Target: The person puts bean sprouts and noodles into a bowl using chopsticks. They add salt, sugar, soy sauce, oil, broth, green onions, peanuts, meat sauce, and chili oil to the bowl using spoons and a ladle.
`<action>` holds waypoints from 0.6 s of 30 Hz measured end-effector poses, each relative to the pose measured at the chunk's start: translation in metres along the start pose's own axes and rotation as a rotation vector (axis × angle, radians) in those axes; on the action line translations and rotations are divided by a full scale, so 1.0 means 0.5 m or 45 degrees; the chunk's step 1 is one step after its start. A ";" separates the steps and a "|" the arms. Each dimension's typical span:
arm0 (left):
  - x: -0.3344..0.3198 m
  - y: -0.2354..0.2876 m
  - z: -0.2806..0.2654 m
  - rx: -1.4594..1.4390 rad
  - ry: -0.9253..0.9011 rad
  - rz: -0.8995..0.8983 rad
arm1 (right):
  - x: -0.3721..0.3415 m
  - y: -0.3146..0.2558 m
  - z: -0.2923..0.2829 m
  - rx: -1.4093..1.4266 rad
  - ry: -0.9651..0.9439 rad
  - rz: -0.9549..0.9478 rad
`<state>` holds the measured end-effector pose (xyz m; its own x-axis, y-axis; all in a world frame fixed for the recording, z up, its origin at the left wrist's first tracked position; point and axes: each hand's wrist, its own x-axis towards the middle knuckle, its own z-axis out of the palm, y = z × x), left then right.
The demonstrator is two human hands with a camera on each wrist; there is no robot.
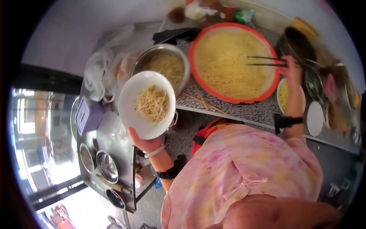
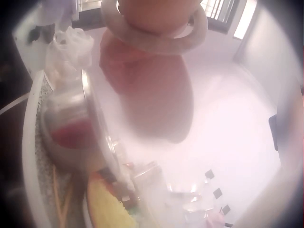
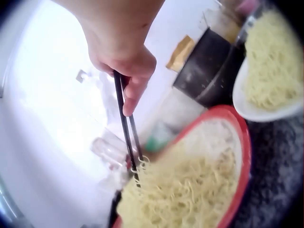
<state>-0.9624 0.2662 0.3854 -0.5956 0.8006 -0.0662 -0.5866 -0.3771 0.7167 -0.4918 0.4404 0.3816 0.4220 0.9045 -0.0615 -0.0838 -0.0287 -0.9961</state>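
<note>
My left hand (image 1: 148, 144) holds a white bowl (image 1: 127, 101) at its near edge, tilted so its inside faces the head camera. A heap of bean sprouts (image 1: 152, 105) lies in it. In the left wrist view the hand (image 2: 118, 61) is hazy, and its fingers are largely hidden. My right hand (image 1: 291, 72) grips a pair of long black chopsticks (image 1: 267, 58), held slightly apart over a wide red-rimmed tray (image 1: 193, 57) of yellow noodles (image 1: 232, 61). In the right wrist view, the chopstick tips overlap the noodle heap, with strands around them.
A metal pot (image 1: 185, 63) of more sprouts stands left of the tray, partly behind the bowl. Right of the tray are a white bowl of noodles (image 1: 283, 97), a dark pot (image 1: 295, 44) and a white oval dish (image 1: 315, 118). Loose wooden sticks (image 1: 202, 100) lie near the counter edge.
</note>
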 end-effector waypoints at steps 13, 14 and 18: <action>-0.051 -0.080 0.027 0.058 -0.167 -0.242 | 0.109 -0.056 0.020 0.954 -0.118 0.091; -0.059 -0.088 0.038 0.053 -0.168 -0.239 | 0.120 -0.097 0.014 0.943 -0.173 0.016; -0.082 -0.125 0.067 0.071 -0.234 -0.378 | 0.143 -0.248 -0.006 0.915 -0.546 -0.389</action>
<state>-0.8831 0.2727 0.3665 -0.2920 0.9438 -0.1548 -0.6853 -0.0936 0.7222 -0.4484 0.5074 0.5005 0.1566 0.9145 0.3732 -0.6297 0.3835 -0.6756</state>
